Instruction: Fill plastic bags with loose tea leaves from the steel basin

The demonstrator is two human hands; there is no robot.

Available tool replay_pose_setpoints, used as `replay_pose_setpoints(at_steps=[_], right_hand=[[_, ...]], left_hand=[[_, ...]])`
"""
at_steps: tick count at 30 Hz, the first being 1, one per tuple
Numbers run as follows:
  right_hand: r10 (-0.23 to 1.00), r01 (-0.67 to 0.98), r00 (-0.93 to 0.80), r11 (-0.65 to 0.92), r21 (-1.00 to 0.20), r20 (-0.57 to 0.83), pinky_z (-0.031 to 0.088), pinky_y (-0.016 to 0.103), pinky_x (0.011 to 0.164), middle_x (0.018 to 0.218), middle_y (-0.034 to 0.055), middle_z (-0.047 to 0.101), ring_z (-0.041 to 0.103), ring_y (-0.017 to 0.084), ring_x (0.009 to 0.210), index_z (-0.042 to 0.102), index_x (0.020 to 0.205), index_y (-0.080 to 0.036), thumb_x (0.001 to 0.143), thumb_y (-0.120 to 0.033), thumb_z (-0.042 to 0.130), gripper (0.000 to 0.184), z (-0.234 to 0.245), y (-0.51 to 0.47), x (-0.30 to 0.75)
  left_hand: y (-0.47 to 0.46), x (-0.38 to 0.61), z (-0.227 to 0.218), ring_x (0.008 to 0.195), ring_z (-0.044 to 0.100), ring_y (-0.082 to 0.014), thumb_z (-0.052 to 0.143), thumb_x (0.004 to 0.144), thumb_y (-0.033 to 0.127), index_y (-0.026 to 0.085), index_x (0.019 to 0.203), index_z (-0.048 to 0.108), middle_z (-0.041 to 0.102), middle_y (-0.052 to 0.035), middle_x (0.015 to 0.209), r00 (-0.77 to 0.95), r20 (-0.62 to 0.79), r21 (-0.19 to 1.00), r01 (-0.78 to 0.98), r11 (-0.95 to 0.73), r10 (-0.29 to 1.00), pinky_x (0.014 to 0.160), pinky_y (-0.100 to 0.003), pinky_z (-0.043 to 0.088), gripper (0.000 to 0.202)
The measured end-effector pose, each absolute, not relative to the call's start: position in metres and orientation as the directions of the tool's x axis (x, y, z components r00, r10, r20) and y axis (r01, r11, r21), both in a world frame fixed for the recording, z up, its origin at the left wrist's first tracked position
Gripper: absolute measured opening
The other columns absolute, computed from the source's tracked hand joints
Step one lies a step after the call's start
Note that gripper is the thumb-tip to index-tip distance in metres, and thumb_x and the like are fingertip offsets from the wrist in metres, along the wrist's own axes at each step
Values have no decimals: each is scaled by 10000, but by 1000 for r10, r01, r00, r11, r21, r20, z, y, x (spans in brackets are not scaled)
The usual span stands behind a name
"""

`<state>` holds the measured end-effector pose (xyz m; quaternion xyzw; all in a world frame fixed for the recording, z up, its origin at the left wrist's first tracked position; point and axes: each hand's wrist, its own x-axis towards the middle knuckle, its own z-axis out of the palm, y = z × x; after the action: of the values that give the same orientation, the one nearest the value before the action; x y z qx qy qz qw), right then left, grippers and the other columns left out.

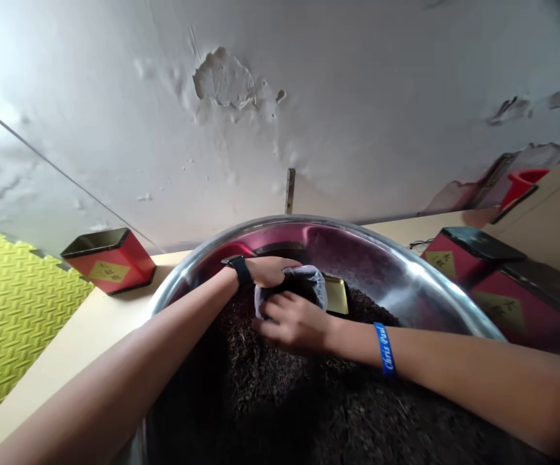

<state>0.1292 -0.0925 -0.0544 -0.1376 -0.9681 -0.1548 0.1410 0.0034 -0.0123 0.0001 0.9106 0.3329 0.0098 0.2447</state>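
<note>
Evidently we are at a filling step, as we judge it: a pouch-lined container point(321, 287) sits in the big metal basin point(299, 219), set among dark loose leaf point(270, 378) that looks like tea; our left hand point(270, 271) is at the container's far-left rim, apparently steadying it, though its fingers are mostly hidden and we cannot tell how firmly they close; our right hand point(299, 323) reaches over the near side of the mouth, its fingers curved and a little apart, and whether they hold any leaf we cannot tell; the next move, we think, calls for keeping the liner's edge folded back while the right fingers work the leaf down without spilling it; a gold-coloured piece point(336, 296) lies just beside the container on its right.

Under the basin runs a pale counter point(100, 329); on it, to the left, stands an open red tin point(129, 258), and to the right two more red boxes point(512, 303) stand close together; a yellow textured mat point(18, 342) shows at the far left; behind everything we face a whitish wall point(357, 97), its paint blistered and flaking.
</note>
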Motion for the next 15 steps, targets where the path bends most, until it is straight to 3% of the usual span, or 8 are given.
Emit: replay_pose_setpoints(at_steps=[2,4,7,9,11,13,15], right_hand=[[51,117,-966,962,247,255,353,337,722,977,78,527,457,186,848,507,1022,-186,860,-258,318,259,-61,-105,125],[21,47,-979,991,124,201,369,317,729,1037,78,515,454,184,887,508,1017,-169,858,-310,329,278,-71,-114,120],[283,255,-947,950,-182,150,379,319,801,1115,93,487,440,200,993,459,1122,-159,807,-430,410,419,-89,-114,108],[547,481,-831,799,-361,102,363,345,856,1168,113,461,416,223,1069,412,1191,-158,771,-481,446,532,-100,-103,93],[767,659,-637,593,-463,77,313,387,919,1218,144,425,377,246,1134,378,1226,-137,799,-475,398,545,-107,-90,71],[853,722,-514,484,-495,84,263,429,952,1241,174,402,341,262,1173,358,1238,-109,845,-418,317,501,-108,-76,47],[854,718,-511,486,-498,97,266,440,945,1224,179,424,352,266,1170,367,1234,-108,860,-362,286,459,-106,-66,26]], left_hand=[[-9,2,-2,1003,511,-168,387,672,44,215,1199,466,552,-20,1165,775,-151,454,606,-654,613,848,-247,384,559],[-8,2,-3,989,523,-176,391,693,73,227,1188,476,563,-24,1148,756,-160,431,632,-644,634,834,-257,395,525],[-8,2,-3,960,542,-195,395,708,106,239,1131,525,595,-31,1089,712,-114,379,675,-633,692,795,-269,410,462],[-9,2,-1,939,550,-198,396,699,108,240,1094,551,609,-30,1053,684,-75,367,696,-618,726,758,-261,420,444],[-11,2,1,924,554,-194,404,685,101,239,1086,559,613,-30,1037,672,-68,365,705,-608,737,728,-247,425,452],[-13,2,2,918,556,-194,414,681,103,239,1102,553,614,-34,1034,672,-82,347,711,-611,736,712,-241,426,464],[-14,2,3,913,556,-195,419,685,110,234,1120,546,613,-42,1038,672,-87,322,718,-617,735,708,-242,427,470]])
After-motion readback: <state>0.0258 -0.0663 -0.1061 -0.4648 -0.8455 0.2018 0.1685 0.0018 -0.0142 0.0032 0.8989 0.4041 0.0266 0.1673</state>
